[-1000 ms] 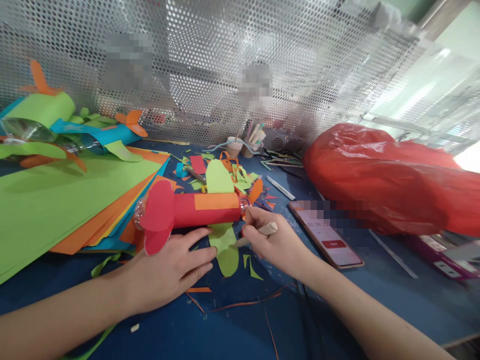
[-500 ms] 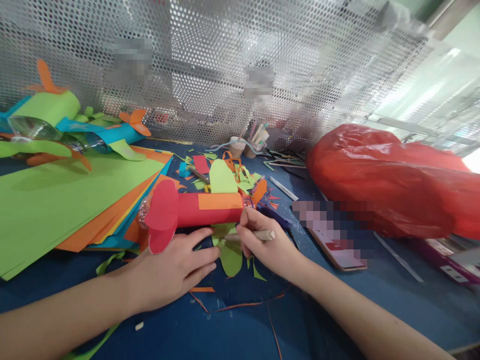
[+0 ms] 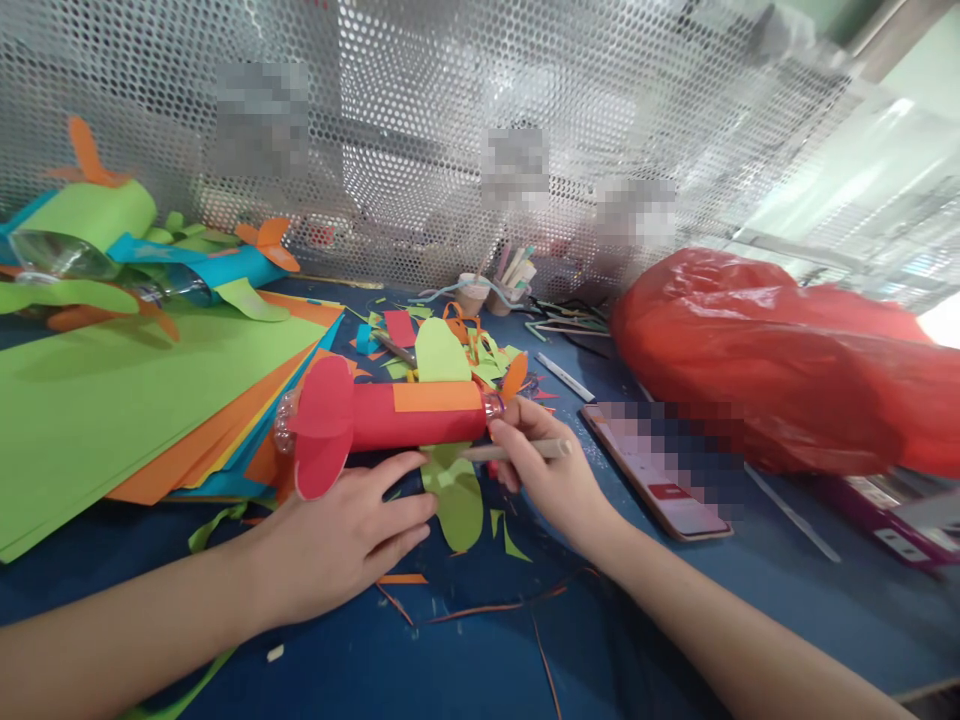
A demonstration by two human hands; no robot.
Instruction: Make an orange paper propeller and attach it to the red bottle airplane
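A toy plane made from a plastic bottle wrapped in red paper [image 3: 375, 425] lies across the middle of the table. It carries an orange paper strip [image 3: 439, 397], a red paper tail [image 3: 324, 420] and green paper wings [image 3: 457, 500]. My left hand [image 3: 352, 530] rests flat below it with fingers stretched out, the fingertips at the near green wing's edge. A slim whitish marker [image 3: 536, 450] is gripped in my right hand [image 3: 551, 470], its tip pointing left over that wing. My right fingers are close to the bottle's neck, by an orange paper blade [image 3: 514, 376].
Coloured paper sheets [image 3: 172, 400] are stacked on the left, with finished bottle planes [image 3: 202, 270] behind. Paper scraps lie beyond the plane. A phone [image 3: 660, 480], a white pen [image 3: 565, 377] and a red plastic bag [image 3: 750, 370] are at right. Cups of markers [image 3: 510, 285] stand by the perforated screen.
My right hand with the marker has moved slightly right and up, drawing the tip back from the wing's left part. My left hand stays nearly still.
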